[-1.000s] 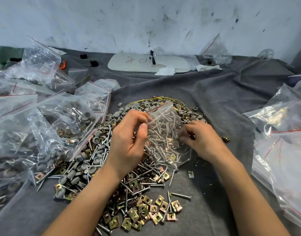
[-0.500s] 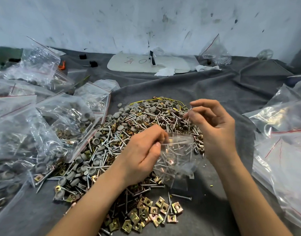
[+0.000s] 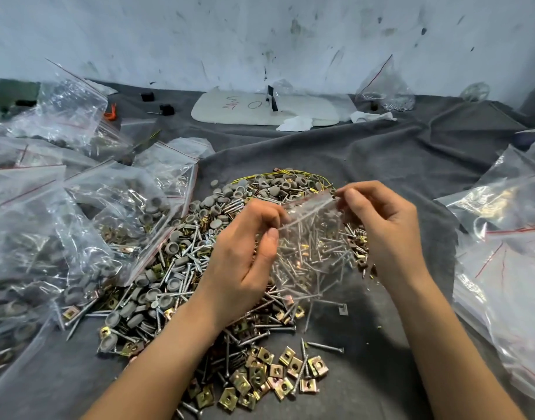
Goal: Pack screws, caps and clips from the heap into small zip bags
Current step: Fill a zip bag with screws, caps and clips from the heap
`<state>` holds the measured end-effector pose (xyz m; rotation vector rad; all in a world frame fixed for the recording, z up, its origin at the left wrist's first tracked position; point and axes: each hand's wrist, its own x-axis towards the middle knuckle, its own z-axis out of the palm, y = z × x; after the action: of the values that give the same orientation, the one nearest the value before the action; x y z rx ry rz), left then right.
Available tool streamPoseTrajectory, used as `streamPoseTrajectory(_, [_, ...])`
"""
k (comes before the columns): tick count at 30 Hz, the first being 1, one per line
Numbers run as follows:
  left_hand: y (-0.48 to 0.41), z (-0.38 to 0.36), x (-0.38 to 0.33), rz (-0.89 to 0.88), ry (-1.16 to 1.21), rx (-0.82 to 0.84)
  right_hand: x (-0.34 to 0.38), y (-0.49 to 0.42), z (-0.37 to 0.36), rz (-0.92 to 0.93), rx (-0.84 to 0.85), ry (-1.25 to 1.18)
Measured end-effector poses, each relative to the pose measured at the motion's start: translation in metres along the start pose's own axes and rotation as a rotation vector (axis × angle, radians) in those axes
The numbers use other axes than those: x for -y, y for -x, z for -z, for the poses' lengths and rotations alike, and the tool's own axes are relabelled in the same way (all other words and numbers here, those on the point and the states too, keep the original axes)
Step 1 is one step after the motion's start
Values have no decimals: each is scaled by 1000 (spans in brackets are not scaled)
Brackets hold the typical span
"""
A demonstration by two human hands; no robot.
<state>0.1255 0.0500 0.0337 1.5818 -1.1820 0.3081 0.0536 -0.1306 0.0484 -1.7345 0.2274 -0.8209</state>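
A small zip bag hangs over the middle of the heap, stretched by its top edge between both hands. The left hand has its grip pinched on the bag's left corner, thumb against curled fingers. The right hand has its grip pinched on the right corner, which sits higher and farther away. A red seal line runs along the held edge, and thin silver screws crowd the lower part of the clear plastic.

The heap lies on a grey cloth spread over the worktop. Grey round caps gather at its far end, screws run through the middle, and brass square clips lie nearest. One loose screw lies just right of the clips. A yellow wire loops round the far rim.

Filled bags with red seal lines pile up on the left, showing caps and clips inside. More clear bags lie on the right.

At the far edge a white board lies flat. It carries a red hand-drawn scrawl, too loose to read, and beside it a dark ring like an "O". A crumpled tissue rests against its near side.
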Motion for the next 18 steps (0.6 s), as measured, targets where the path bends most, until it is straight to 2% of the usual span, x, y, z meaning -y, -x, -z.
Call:
streamPoseTrajectory(2, [-1,1,0,14,8,-42,-8,-6,9,-61,19,318])
streamPoseTrajectory(4, [-1,1,0,16,6,-63,-12,-9,15,-141,251,646])
streamPoseTrajectory(6, [-1,1,1,19,4,-67,-14,-8,16,-210,479,823])
streamPoseTrajectory(8, [-1,2,1,17,-7,-68,-16,-7,13,-206,521,893])
streamPoseTrajectory(11, [-1,2,1,17,-18,-68,-15,-7,8,-189,482,921])
streamPoseTrajectory(14, [-1,2,1,25,-22,-73,-18,-7,12,-88,441,888])
streamPoseTrajectory(16, [-1,2,0,16,-7,-44,-18,-7,14,-19,321,717])
streamPoseTrajectory(18, [-1,2,-1,-24,-28,37,-11,-6,10,-18,206,335])
